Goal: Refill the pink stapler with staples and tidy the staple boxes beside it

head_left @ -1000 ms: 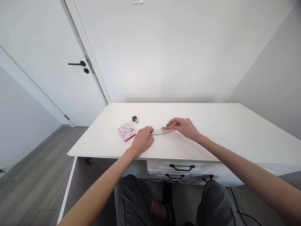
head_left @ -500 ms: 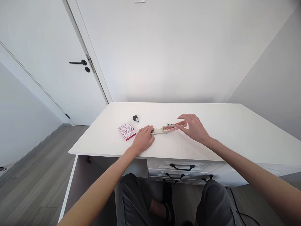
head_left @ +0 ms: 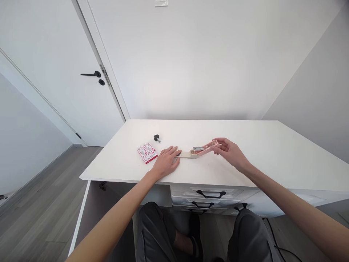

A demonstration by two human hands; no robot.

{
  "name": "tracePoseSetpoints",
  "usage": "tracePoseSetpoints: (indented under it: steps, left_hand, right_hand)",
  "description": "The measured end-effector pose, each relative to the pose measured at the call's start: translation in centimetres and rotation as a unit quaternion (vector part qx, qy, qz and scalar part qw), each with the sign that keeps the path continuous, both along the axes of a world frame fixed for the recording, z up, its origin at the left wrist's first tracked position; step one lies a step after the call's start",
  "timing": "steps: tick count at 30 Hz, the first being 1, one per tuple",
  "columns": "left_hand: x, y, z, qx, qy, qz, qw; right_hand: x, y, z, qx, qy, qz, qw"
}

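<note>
A stapler (head_left: 188, 155) lies folded wide open on the white top, its cream base to the left and its pink upper arm (head_left: 205, 149) to the right. Silver metal parts show inside the pink arm. My left hand (head_left: 167, 161) grips the far left end of the base, fingers over it and thumb at the near side. At the other end, my right hand (head_left: 228, 152) pinches the tip of the pink arm between thumb and fingers, holding it slightly raised. Left of my left hand lie red-and-white small boxes (head_left: 147, 153), with a black-headed key (head_left: 157, 138) behind them.
The white cabinet top (head_left: 245, 134) runs back to the wall. Below its front edge are drawers with black handles (head_left: 211, 194), and a cabinet door (head_left: 81, 214) stands open at the left. My knees are under the front edge.
My right hand has gone from the inside of the pink arm to its outer end and now grips it. The arm is tilted up more. My left hand stays on the base.
</note>
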State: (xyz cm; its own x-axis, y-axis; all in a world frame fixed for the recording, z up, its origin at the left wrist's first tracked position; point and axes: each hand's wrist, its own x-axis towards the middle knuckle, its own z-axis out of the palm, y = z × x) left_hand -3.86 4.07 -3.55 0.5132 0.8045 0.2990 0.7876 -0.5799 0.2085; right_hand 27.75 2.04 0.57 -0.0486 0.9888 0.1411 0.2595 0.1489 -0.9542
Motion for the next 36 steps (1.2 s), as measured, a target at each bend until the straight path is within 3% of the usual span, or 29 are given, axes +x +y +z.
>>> tracePoseSetpoints:
  steps: [5,14,21,25,36]
  left_hand:
    - [0.1,0.0,0.1,0.004,0.001,-0.005,1.0]
    - [0.3,-0.1,0.2,0.003,-0.006,0.004,1.0]
    - [0.6,-0.4,0.7,0.052,-0.023,0.083,0.995]
    - [0.6,-0.6,0.9,0.064,-0.019,0.079,0.995]
    - [0.4,-0.4,0.6,0.06,-0.002,0.048,0.997]
  right_hand:
    - [-1.4,0.0,0.9,0.053,-0.038,0.031,0.997]
    - [-5.2,0.8,2.6,0.077,-0.132,0.015,0.988]
    - [-6.8,1.8,2.9,0.091,-0.168,0.037,0.981]
    - [-7.6,2.0,2.6,0.115,-0.181,0.053,0.975]
    - [-9.4,2.9,1.4,0.155,-0.358,0.08,0.917]
